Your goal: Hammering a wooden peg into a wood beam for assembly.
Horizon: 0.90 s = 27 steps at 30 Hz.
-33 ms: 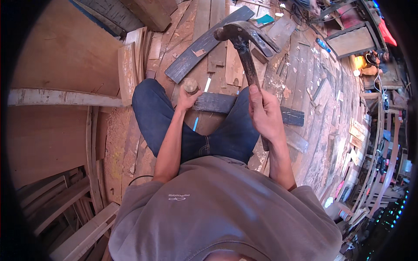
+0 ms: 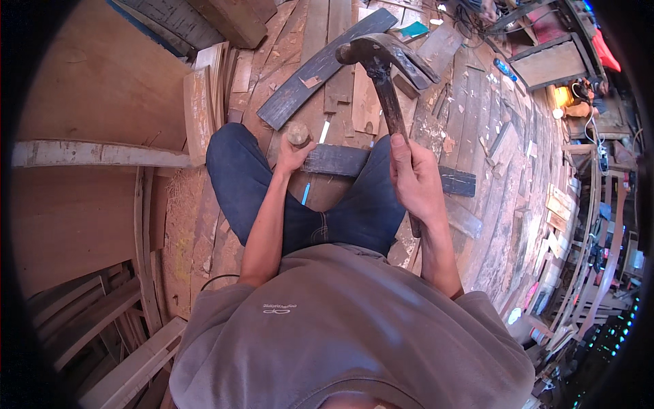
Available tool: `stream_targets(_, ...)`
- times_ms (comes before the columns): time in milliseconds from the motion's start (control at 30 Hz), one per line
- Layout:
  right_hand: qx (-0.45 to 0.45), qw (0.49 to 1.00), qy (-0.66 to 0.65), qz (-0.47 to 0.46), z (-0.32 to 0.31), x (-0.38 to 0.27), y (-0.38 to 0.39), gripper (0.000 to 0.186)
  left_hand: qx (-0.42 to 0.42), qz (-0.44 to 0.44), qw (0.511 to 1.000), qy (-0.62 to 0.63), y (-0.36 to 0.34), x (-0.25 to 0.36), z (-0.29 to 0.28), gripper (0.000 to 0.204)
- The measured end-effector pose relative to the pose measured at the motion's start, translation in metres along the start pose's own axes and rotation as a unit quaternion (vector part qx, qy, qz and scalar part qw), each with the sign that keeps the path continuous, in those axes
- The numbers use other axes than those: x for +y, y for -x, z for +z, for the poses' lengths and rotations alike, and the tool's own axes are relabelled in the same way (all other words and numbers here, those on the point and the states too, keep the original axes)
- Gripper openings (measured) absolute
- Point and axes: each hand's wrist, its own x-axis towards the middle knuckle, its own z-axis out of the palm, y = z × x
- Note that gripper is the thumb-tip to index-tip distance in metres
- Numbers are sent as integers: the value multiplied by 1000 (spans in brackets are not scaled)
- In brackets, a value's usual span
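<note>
The step in hand looks like striking: the right hand (image 2: 414,178) is closed around the wooden handle of a hammer (image 2: 381,71), which is raised with its dark head up at about 12 o'clock from the hand, above the floor boards. The left hand (image 2: 293,155) sits at about 9 o'clock from the right one, its fingers (image 2: 298,140) curled around a short round wooden peg (image 2: 297,131) held upright, just at the near edge of a dark plank (image 2: 340,161) that lies across the lap between the knees. A second, longer dark plank (image 2: 320,65) lies slanted on the floor at 12 o'clock from the peg. The next move, as I judge it, calls for a straight drop of the hammer head onto the peg top, with the left fingers kept low and clear of it. Both forearms reach forward from the grey shirt (image 2: 340,327), the right elbow bent and wrist cocked back, the left arm nearly straight over the left thigh
</note>
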Motion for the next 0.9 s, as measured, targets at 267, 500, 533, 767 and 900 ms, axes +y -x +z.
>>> stream_targets(267, 10, 999, -22, 36, -5, 4, 4, 47, 85, -1, 996, 15, 1, -22, 0, 31)
stream_targets(500, 13, 997, -10, 75, -4, 10, 4, 47, 138, -29, 990, -14, -15, 5, -6, 19)
stream_targets(533, 12, 997, -11, 75, -3, 11, 4, 47, 120, -29, 992, -33, -17, 5, -8, 19)
stream_targets(767, -5, 998, 50, 24, 26, 19, 9, 41, 57, -23, 997, -42, -8, -21, -4, 21)
stream_targets(900, -73, 991, 101, 54, 47, 51, 10, 39, 18, -30, 997, -62, -4, -17, 9, 27)
